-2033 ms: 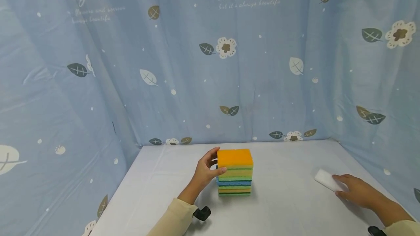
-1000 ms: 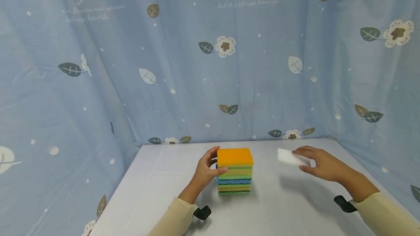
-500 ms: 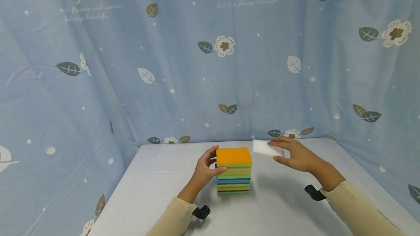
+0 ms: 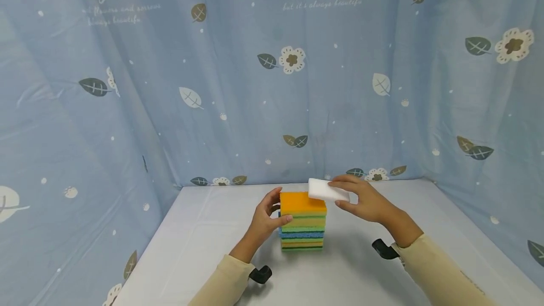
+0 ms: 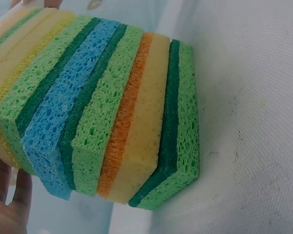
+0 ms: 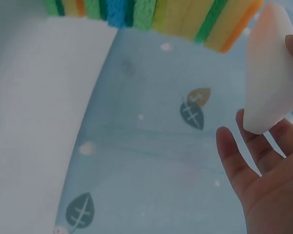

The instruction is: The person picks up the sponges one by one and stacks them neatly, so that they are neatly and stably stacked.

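A stack of several coloured sponges (image 4: 302, 228) stands on the white table, green, blue and yellow layers under an orange top. My left hand (image 4: 265, 218) holds its upper left side, thumb in front and fingers behind; the left wrist view shows the layers (image 5: 95, 112) close up. Between thumb and fingers, my right hand (image 4: 361, 199) pinches a white block-shaped sponge (image 4: 325, 190). This white sponge overlaps the right part of the orange top in the head view. In the right wrist view the white sponge (image 6: 268, 73) is tilted near the orange face; whether they touch, I cannot tell.
The white-covered table (image 4: 204, 244) ends at the back against a blue curtain (image 4: 238, 60) printed with leaves and flowers. More curtain hangs at the left and right sides. Both wrists carry a black camera mount (image 4: 261, 275).
My right hand has lifted the white sponge from the table's right side and carried it left, over the right part of the stack. The left hand has stayed on the stack.
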`<state>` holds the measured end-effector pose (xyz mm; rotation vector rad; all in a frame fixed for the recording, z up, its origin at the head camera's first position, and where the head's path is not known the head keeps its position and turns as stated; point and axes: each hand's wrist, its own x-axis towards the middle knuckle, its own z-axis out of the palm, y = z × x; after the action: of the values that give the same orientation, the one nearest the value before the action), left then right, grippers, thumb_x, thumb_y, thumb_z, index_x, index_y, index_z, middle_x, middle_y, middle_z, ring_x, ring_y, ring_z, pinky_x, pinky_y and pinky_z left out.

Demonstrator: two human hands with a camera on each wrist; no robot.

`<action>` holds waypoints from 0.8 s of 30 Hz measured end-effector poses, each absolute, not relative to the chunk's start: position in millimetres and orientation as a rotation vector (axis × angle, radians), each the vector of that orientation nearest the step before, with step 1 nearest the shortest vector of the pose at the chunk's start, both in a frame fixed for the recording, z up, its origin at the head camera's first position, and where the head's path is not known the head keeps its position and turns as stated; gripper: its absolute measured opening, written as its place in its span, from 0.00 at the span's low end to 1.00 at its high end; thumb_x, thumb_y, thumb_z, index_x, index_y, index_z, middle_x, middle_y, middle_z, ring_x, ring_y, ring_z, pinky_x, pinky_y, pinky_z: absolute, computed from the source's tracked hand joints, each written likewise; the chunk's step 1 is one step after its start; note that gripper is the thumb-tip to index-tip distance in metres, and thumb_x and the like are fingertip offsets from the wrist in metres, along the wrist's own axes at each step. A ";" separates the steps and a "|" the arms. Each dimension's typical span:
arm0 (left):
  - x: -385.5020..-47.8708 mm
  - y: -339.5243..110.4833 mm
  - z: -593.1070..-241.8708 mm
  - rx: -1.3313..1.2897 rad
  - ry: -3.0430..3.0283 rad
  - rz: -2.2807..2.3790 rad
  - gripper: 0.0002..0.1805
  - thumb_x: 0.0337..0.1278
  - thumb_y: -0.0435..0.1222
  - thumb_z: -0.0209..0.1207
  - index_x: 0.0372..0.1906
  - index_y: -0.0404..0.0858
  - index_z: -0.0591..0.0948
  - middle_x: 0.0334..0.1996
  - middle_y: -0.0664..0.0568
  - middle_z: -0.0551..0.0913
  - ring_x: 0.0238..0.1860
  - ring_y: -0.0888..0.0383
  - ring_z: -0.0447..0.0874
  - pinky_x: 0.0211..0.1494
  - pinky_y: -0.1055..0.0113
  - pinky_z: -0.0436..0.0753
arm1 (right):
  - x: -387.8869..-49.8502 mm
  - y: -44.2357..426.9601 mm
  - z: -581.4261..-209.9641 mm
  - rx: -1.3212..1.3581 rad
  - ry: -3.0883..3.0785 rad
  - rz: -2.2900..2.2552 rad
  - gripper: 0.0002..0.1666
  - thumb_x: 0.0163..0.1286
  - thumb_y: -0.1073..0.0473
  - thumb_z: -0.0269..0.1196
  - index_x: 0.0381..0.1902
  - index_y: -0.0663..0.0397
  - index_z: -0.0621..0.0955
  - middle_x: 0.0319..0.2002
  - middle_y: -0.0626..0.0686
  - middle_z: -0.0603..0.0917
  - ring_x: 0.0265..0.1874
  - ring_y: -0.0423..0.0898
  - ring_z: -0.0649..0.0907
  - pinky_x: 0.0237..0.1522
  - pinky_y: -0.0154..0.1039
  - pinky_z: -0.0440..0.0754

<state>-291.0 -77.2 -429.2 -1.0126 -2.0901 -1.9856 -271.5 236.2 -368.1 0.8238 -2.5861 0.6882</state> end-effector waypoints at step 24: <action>-287.6 -77.4 -427.8 -1.009 -2.120 -2.023 0.39 0.56 0.32 0.67 0.71 0.32 0.63 0.61 0.42 0.72 0.60 0.40 0.70 0.61 0.56 0.73 | -275.4 191.4 -374.8 1.074 -2.515 0.712 0.28 0.67 0.47 0.65 0.63 0.46 0.78 0.62 0.50 0.75 0.61 0.56 0.73 0.55 0.63 0.73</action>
<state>-287.6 -77.4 -427.8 -1.0087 -2.1197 -2.0232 -275.4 191.4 -374.8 1.0739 -2.5149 0.7124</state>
